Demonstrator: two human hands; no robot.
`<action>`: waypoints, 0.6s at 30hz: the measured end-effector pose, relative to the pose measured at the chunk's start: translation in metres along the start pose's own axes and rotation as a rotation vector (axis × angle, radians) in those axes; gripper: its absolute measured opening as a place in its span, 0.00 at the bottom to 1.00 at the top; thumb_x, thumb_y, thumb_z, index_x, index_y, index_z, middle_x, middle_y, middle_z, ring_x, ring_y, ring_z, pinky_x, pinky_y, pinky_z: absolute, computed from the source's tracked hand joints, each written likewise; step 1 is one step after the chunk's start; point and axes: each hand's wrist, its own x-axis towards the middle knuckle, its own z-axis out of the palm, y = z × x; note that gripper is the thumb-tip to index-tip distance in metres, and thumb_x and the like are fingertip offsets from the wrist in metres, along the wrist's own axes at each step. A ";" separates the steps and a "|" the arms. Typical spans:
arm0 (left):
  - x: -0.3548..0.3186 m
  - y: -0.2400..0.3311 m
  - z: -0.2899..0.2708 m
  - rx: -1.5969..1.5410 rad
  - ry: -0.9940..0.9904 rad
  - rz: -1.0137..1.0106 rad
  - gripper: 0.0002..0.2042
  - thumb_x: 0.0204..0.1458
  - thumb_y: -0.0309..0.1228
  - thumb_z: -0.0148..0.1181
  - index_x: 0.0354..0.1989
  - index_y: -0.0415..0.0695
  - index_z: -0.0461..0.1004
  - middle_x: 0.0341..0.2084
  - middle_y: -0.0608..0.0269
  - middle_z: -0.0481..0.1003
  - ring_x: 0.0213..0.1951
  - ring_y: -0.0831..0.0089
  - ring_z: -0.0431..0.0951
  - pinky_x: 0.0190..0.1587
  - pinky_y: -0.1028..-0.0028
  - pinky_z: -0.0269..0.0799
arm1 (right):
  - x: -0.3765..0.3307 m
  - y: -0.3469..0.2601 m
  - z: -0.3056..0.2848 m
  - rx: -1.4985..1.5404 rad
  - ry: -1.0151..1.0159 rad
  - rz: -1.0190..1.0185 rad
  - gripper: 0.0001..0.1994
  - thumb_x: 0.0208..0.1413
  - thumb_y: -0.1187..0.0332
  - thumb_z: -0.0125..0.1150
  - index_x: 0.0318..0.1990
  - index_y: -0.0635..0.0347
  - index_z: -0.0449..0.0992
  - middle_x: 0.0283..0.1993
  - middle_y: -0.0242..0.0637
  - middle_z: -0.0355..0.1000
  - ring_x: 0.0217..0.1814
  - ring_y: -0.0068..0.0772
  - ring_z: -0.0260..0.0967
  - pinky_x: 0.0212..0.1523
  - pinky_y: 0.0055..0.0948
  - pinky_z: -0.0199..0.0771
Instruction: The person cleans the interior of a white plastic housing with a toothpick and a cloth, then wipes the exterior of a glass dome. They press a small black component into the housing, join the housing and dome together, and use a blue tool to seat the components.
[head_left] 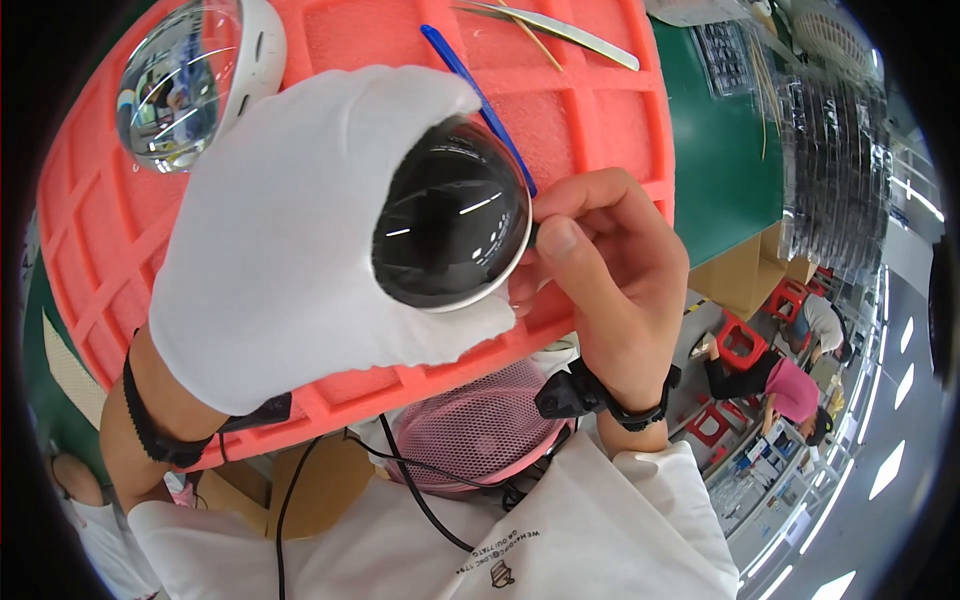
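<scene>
My left hand, in a white glove, is closed around a round device with a glossy black dome and a white rim. The dome faces up toward me and shows bright reflections. At the rim's right side my bare right hand is closed in a pinch, thumb against forefinger. A small dark bit shows at those fingertips; what it is I cannot make out. Beyond the device lies a slim blue tool, partly hidden by it. A second white device with a clear dome rests at the far left.
Under my hands is a pink ridged foam mat on a green table. Tweezers and a thin wooden stick lie at its far edge. Stacked dark trays stand at right. A pink mesh basket and cables sit near me.
</scene>
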 end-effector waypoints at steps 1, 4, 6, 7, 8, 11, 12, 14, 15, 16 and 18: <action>-0.001 0.000 0.002 -0.063 0.023 -0.011 0.42 0.25 0.37 0.82 0.58 0.46 0.73 0.43 0.61 0.78 0.46 0.61 0.80 0.54 0.64 0.70 | 0.000 0.001 0.000 0.002 0.007 0.001 0.06 0.64 0.80 0.58 0.46 0.71 0.72 0.37 0.38 0.77 0.32 0.21 0.75 0.32 0.20 0.76; -0.003 -0.001 0.001 -0.085 0.037 -0.002 0.42 0.26 0.36 0.82 0.58 0.44 0.73 0.43 0.62 0.79 0.46 0.62 0.79 0.55 0.64 0.69 | 0.000 0.001 0.002 0.023 -0.011 -0.014 0.06 0.64 0.80 0.57 0.47 0.71 0.72 0.38 0.38 0.77 0.32 0.21 0.74 0.31 0.20 0.75; -0.004 0.000 -0.006 -0.036 0.028 0.013 0.42 0.26 0.36 0.81 0.58 0.43 0.73 0.42 0.62 0.79 0.46 0.63 0.79 0.54 0.64 0.69 | 0.000 0.001 0.006 -0.019 0.015 -0.031 0.06 0.65 0.74 0.59 0.45 0.69 0.73 0.35 0.40 0.77 0.27 0.25 0.75 0.28 0.22 0.76; -0.002 -0.001 -0.006 0.003 -0.005 0.042 0.42 0.26 0.35 0.81 0.58 0.43 0.73 0.41 0.62 0.79 0.46 0.62 0.78 0.54 0.64 0.69 | 0.000 0.000 0.005 -0.022 0.026 -0.029 0.06 0.65 0.74 0.59 0.45 0.69 0.73 0.35 0.40 0.77 0.27 0.25 0.75 0.28 0.22 0.76; 0.000 -0.001 -0.007 0.044 -0.037 0.070 0.42 0.26 0.35 0.81 0.58 0.43 0.72 0.40 0.62 0.79 0.46 0.62 0.78 0.53 0.63 0.69 | 0.001 0.000 0.003 -0.035 0.020 -0.030 0.06 0.65 0.74 0.59 0.44 0.69 0.73 0.35 0.40 0.77 0.27 0.25 0.75 0.28 0.22 0.75; 0.012 0.022 -0.012 0.047 -0.029 0.089 0.41 0.27 0.34 0.81 0.58 0.43 0.72 0.39 0.62 0.79 0.46 0.62 0.77 0.52 0.63 0.69 | 0.002 0.002 0.003 -0.016 0.006 -0.031 0.06 0.65 0.74 0.59 0.44 0.69 0.73 0.34 0.39 0.77 0.26 0.25 0.75 0.27 0.22 0.75; 0.014 0.028 -0.015 0.053 -0.038 0.086 0.41 0.27 0.34 0.81 0.58 0.43 0.72 0.39 0.62 0.79 0.46 0.62 0.77 0.52 0.63 0.69 | 0.003 0.003 0.004 0.010 -0.008 -0.034 0.06 0.65 0.74 0.59 0.44 0.69 0.73 0.34 0.39 0.77 0.26 0.25 0.74 0.27 0.22 0.75; 0.018 0.035 -0.013 0.002 -0.151 -0.235 0.42 0.29 0.32 0.80 0.60 0.42 0.71 0.42 0.61 0.79 0.48 0.64 0.77 0.52 0.65 0.72 | 0.003 0.003 0.001 0.004 -0.003 -0.040 0.06 0.65 0.75 0.59 0.44 0.69 0.73 0.34 0.39 0.77 0.26 0.24 0.74 0.27 0.22 0.75; 0.013 0.030 -0.006 -0.003 -0.156 -0.229 0.42 0.29 0.32 0.80 0.60 0.42 0.71 0.42 0.61 0.79 0.48 0.64 0.77 0.52 0.65 0.72 | 0.004 0.003 -0.001 -0.001 -0.004 -0.046 0.06 0.65 0.75 0.59 0.44 0.69 0.73 0.34 0.39 0.77 0.26 0.24 0.74 0.27 0.21 0.74; 0.002 0.022 -0.001 -0.221 -0.102 -0.234 0.42 0.30 0.31 0.80 0.61 0.41 0.69 0.44 0.61 0.78 0.49 0.65 0.77 0.52 0.66 0.74 | 0.004 0.002 -0.002 0.006 0.002 -0.047 0.06 0.65 0.75 0.59 0.44 0.69 0.73 0.34 0.39 0.77 0.26 0.24 0.74 0.27 0.21 0.74; -0.010 0.014 0.002 -0.444 -0.055 -0.245 0.43 0.32 0.30 0.80 0.63 0.41 0.68 0.46 0.60 0.77 0.51 0.66 0.77 0.52 0.68 0.75 | 0.004 0.002 -0.002 -0.002 -0.017 -0.035 0.06 0.65 0.75 0.59 0.44 0.70 0.73 0.34 0.39 0.77 0.26 0.24 0.74 0.27 0.21 0.74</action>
